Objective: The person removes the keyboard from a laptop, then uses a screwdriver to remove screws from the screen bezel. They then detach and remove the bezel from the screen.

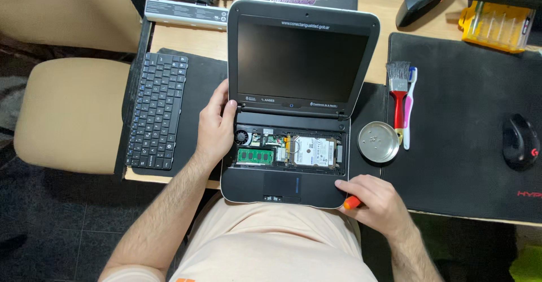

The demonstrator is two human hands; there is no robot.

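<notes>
screwdriver (352, 203): only the orange end shows; the right hand (375, 200) covers the rest
bits in the round tin (378, 141), right of the laptop (293, 98): too tiny to tell
</notes>
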